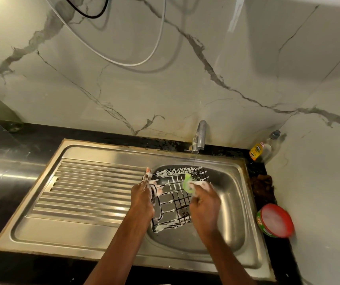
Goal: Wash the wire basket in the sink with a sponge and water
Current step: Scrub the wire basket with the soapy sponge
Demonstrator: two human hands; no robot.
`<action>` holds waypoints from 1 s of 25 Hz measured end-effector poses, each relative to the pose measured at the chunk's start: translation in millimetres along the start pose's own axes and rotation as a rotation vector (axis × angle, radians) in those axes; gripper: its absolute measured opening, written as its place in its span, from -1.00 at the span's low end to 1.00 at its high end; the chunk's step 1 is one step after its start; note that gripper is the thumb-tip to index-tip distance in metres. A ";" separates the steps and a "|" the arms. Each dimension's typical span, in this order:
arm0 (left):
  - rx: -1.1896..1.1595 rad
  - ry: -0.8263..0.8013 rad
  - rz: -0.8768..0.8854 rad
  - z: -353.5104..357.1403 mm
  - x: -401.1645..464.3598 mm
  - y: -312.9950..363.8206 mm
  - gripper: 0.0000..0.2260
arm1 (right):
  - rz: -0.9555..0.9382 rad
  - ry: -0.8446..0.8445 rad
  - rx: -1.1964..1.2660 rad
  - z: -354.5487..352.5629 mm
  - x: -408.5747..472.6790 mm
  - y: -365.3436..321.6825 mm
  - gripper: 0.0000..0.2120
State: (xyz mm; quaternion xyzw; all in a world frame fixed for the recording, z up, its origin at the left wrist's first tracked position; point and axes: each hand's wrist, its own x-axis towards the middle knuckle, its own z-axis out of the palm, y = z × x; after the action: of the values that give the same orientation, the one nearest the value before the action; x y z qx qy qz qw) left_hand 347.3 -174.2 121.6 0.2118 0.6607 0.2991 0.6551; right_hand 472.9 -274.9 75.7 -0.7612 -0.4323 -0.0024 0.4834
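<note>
Head view looks down on a black wire basket tilted in the bowl of a stainless steel sink, white foam clinging to most of its wires. The left hand curls its grip round the basket's left rim. The right hand pinches a green sponge against the grid's upper part. A thin stream falls from the chrome tap onto the far edge. Judging by the suds, soaping looks well advanced, though the lower wires near the wrists show less foam; rinsing appears largely left. The basket's long axis runs from the near edge towards the tap, its open side facing right.
</note>
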 end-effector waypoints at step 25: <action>-0.064 -0.028 -0.005 -1.8 6.3 3.8 -0.78 | -0.155 0.096 -0.236 -21.4 9.8 10.8 -0.70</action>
State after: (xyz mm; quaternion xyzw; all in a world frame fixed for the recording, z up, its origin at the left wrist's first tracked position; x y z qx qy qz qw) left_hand 344.8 -167.4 119.4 0.1934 0.6421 0.3155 0.6714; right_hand 495.1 -286.0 83.3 -0.7761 -0.4631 -0.1271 0.4088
